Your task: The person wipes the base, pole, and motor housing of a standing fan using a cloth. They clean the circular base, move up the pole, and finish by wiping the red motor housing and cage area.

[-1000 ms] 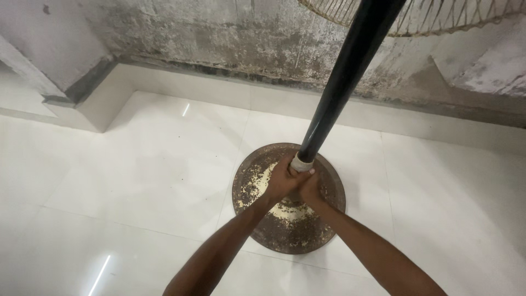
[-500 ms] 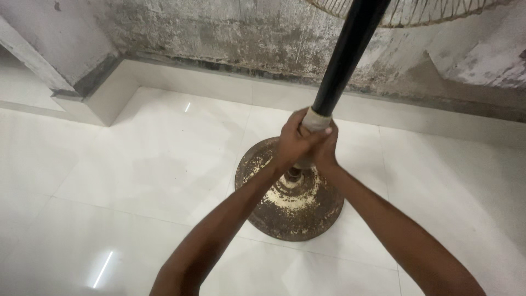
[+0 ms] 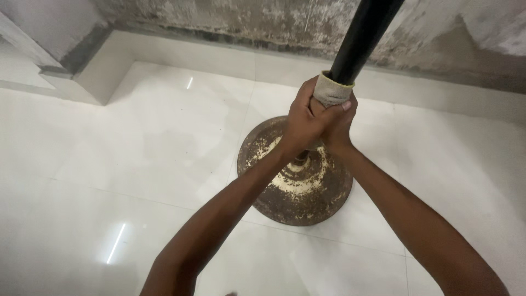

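A black fan pole [image 3: 361, 33] rises from a round, rusty, cream-flecked base [image 3: 296, 186] on the white tiled floor. A grey-white cloth [image 3: 332, 91] is wrapped around the pole. My left hand [image 3: 304, 121] and my right hand [image 3: 339, 123] are clasped together around the cloth and pole, well above the base. The lower part of the pole is hidden behind my hands.
Glossy white floor tiles [image 3: 137, 164] surround the base. A stained, mouldy concrete wall [image 3: 246, 16] with a white skirting runs along the back. A stepped corner ledge [image 3: 82, 77] juts out at the upper left.
Both hands, gripping the cloth, have slid up the pole from just above the base to higher up. The camera has tilted down, so the fan cage is out of view.
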